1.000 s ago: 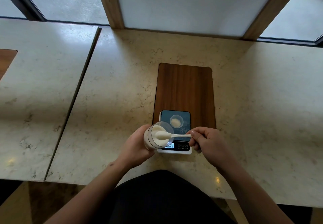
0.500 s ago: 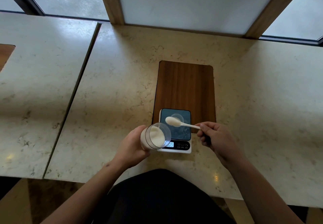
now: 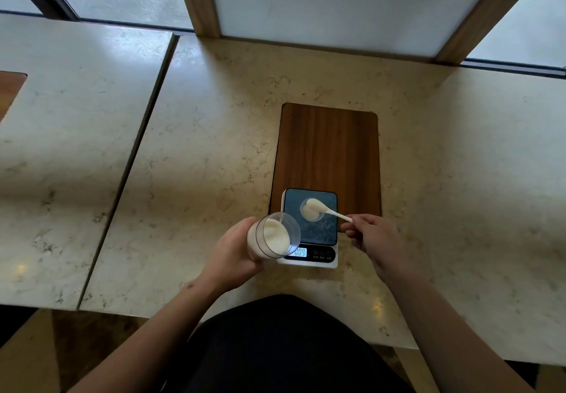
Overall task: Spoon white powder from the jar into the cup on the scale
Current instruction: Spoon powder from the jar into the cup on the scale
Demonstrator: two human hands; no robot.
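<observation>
Marble counter (image 3: 199, 153) carries everything near its front edge. Nearest, the left hand (image 3: 232, 257) grips a tilted jar (image 3: 272, 236) half full of white powder. Beyond, the right hand (image 3: 372, 236) pinches a spoon (image 3: 324, 210) over the cup (image 3: 311, 210) on the scale (image 3: 310, 227). Tipping comes next, gently, to avoid spilling.

Two hands: left hand (image 3: 235, 257), right hand (image 3: 372, 236); one jar (image 3: 272, 237) with white powder; one spoon (image 3: 326, 210); one cup (image 3: 311, 209); one scale (image 3: 310, 228); two wood boards, one (image 3: 329, 150) under scale, one (image 3: 9, 89) at left edge; two desk slabs (image 3: 199, 162) (image 3: 67, 135)
</observation>
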